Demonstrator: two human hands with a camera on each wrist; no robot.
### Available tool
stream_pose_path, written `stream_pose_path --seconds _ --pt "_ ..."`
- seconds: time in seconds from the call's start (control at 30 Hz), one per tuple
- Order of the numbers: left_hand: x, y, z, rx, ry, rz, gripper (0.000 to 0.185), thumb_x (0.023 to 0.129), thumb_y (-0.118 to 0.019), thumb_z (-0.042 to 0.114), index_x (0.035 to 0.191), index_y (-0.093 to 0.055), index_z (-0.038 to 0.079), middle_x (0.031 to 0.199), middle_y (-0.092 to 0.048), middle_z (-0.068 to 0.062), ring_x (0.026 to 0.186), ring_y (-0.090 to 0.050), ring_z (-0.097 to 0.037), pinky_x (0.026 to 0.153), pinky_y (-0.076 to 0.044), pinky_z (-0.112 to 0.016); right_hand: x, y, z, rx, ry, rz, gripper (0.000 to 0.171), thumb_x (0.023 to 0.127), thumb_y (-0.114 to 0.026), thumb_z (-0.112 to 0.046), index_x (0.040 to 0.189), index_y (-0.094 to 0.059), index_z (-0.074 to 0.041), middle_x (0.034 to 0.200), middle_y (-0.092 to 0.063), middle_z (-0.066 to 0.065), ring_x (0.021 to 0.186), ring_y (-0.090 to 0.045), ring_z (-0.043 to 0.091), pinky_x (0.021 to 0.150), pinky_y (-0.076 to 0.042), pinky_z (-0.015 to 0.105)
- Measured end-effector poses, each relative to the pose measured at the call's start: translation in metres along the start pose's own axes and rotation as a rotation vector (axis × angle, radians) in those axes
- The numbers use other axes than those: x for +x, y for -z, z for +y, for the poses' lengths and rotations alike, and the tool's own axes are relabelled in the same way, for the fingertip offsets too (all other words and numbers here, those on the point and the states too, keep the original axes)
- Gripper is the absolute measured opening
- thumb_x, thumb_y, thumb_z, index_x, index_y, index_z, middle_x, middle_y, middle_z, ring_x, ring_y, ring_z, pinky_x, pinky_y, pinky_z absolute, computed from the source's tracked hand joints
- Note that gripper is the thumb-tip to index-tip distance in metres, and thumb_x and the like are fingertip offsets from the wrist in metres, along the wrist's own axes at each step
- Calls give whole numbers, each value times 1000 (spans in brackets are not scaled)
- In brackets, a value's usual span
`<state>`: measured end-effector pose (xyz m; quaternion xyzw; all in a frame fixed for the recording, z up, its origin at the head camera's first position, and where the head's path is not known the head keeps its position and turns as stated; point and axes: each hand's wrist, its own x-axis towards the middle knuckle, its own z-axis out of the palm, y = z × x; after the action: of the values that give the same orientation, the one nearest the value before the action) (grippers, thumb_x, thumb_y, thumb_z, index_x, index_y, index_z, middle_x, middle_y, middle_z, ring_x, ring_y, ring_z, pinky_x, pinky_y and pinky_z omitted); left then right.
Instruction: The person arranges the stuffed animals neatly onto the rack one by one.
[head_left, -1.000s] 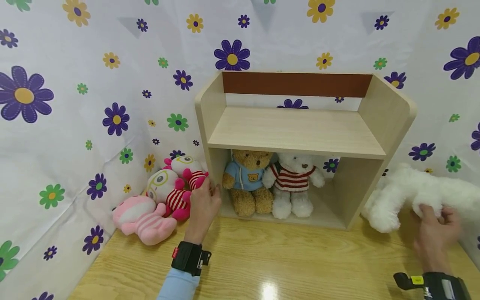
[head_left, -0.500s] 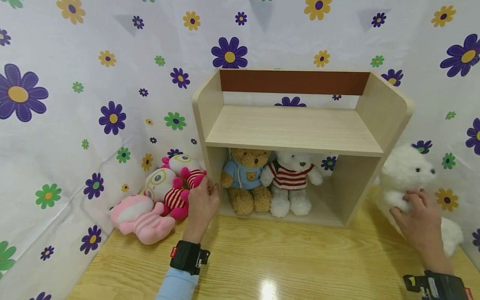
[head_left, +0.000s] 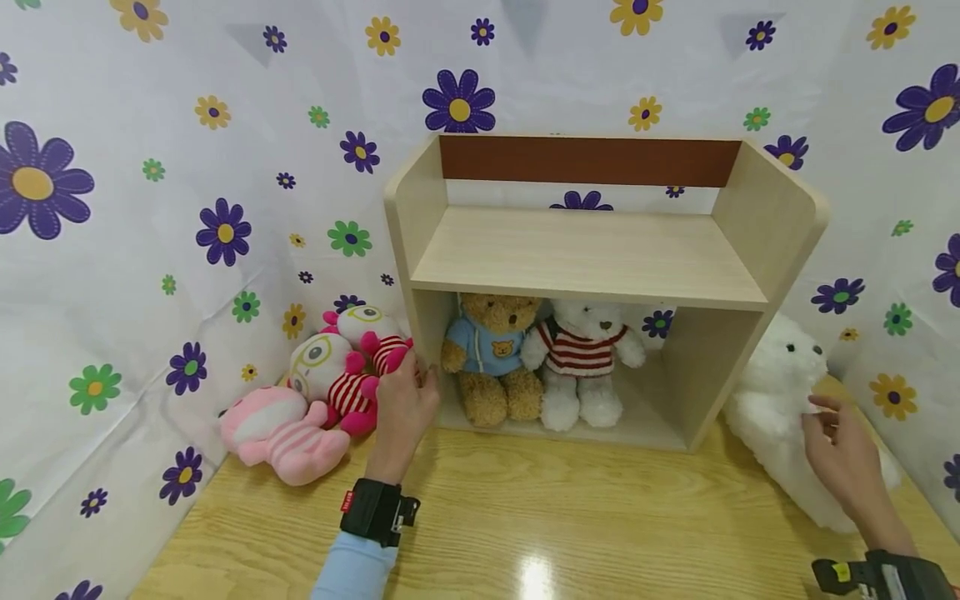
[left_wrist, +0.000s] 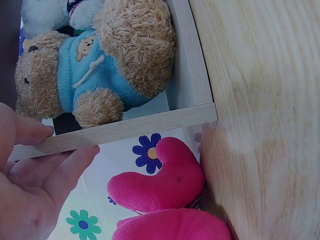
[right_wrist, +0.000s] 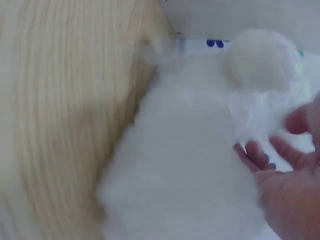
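I count 2 bears (head_left: 491, 358) in the shelf (head_left: 592, 258), 3 pink toys (head_left: 330, 392) lower left, 1 white plush (head_left: 780, 392) at right. My left hand (head_left: 405, 412) rests spread-fingered on the shelf's side; my right hand (head_left: 847, 458) touches the plush with loose fingers, whose lower end is hidden behind it.

1. Right wrist view is blurring: white fluffy plush (right_wrist: 190, 150) is showing no clear outline, and the right hand (right_wrist: 290, 190) is running off the frame edge.
2. Left hand (left_wrist: 35, 185) is getting cropped at the left wrist view's corner.
3. White bear (left_wrist: 45, 12) is cut off there.
4. Shelf board (head_left: 592, 258) is hiding both bears' head tops.
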<state>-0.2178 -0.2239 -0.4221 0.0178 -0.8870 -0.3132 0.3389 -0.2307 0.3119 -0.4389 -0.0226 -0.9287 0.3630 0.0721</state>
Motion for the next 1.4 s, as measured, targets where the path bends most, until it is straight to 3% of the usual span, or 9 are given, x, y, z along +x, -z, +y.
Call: stream_pose_path --seconds 0.1,0.2,0.3,0.43,0.53,0.63,0.83,1.07,1.4 --pt "0 1 0 -6 6 -5 13 95 -66 11 92 -60 0 60 -55 -13 53 -57 -34 52 -37 -35 4 3 7 21 -42 -20 81 102 -55 -27 159 -9 10 137 -39 42 118 -51 55 59 -43 12" --pt "0 2 0 -14 8 -10 13 95 -66 11 92 -59 0 59 -53 -12 51 -52 -31 51 -34 -33 7 3 12 0 -46 -58 99 97 -65 -24 157 5 14 141 -22 54 131 -30 66 61 -48 21" --pt "0 1 0 -19 7 -12 12 95 -66 10 94 -60 0 59 -53 -12 51 -53 -30 51 -33 -33 9 1 15 -71 -1 -64 97 94 -69 -19 153 -4 22 136 -25 58 128 -30 68 66 -52 35" --pt "0 1 -1 -8 3 -2 12 94 -67 10 94 -61 -1 60 -56 -14 53 -56 -34 52 -36 -35 11 -3 16 -133 63 -47 83 90 -72 -15 144 -26 27 128 -39 51 106 -53 58 72 -51 43" --pt "0 0 -1 -1 -10 9 13 93 -68 9 96 -62 -2 63 -60 -17 57 -60 -39 52 -41 -41 12 -8 15 -156 112 -18 76 85 -74 -13 134 -33 27 127 -37 50 108 -46 59 91 -34 59" --pt "1 -1 -1 -8 -18 16 15 92 -69 8 101 -64 -3 68 -65 -19 61 -64 -41 54 -46 -44 13 -12 14 -170 157 3 72 81 -77 -12 123 -32 26 125 -35 51 111 -35 65 90 -18 72" --pt "0 -1 -1 -24 -11 17 16 93 -68 10 102 -65 -2 70 -67 -20 62 -65 -40 54 -49 -45 17 -7 7 -188 94 -75 86 81 -78 -17 131 -20 23 119 -41 50 99 -52 60 82 -46 67" --pt "2 2 -4 -15 23 -17 21 92 -69 13 107 -67 -2 77 -72 -21 69 -69 -43 59 -53 -49 20 -6 5 -193 137 -101 108 80 -80 -18 148 -6 21 137 -31 54 116 -42 67 94 -40 75" --pt "18 5 3 -93 72 -70 37 95 -65 17 127 -62 -1 102 -75 -28 89 -74 -45 75 -58 -56 31 -3 -1 -308 176 -126 100 80 -81 -21 141 -18 27 125 -37 55 109 -44 66 91 -40 75"
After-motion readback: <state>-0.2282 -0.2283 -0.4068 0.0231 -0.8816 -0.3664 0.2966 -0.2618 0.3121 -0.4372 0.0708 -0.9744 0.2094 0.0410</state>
